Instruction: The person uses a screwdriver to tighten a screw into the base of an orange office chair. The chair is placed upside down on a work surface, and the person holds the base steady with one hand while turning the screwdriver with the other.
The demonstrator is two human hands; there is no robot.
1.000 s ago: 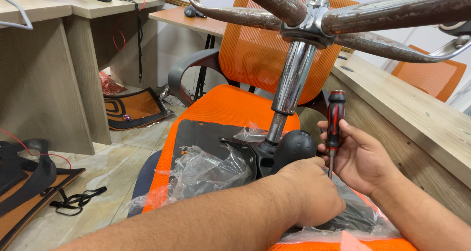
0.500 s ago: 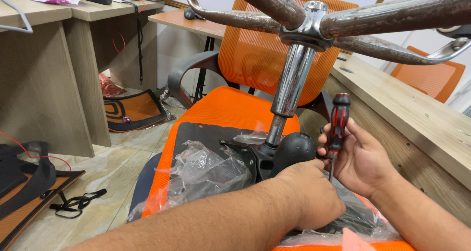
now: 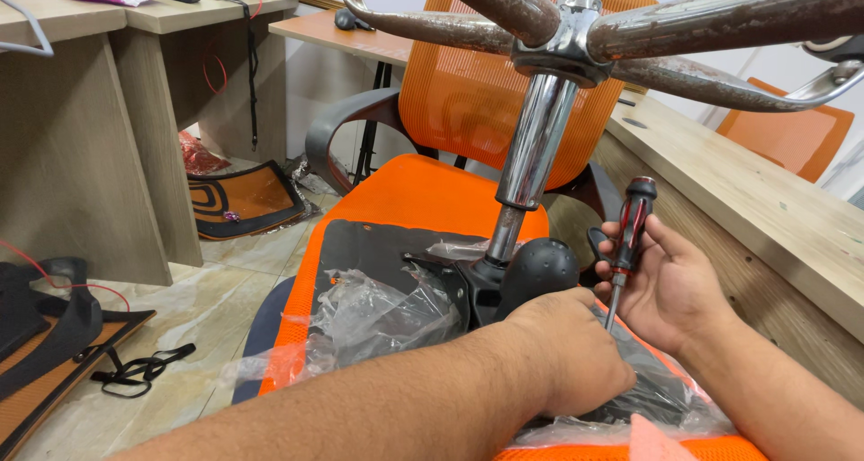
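Right hand (image 3: 670, 285) wrapped round red-black screwdriver (image 3: 628, 236), tip down beside chair mechanism (image 3: 468, 285) — stiff, light, likely best gripped by handle. Left hand (image 3: 571, 353) pressed on plastic wrap (image 3: 378, 312) — grip cannot be told.

screwdriver (image 3: 630, 231) slightly higher, more upright

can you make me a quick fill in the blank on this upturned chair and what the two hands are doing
1. The right hand holds a red-and-black ____, tip pointing down.
2. The left hand rests beside the round black knob, on the ____ of the orange seat.
3. The chrome column rises from the seat to a rusty star-shaped ____.
4. Crumpled clear ____ lies over the black plate.

Missing words: screwdriver; underside; base; plastic
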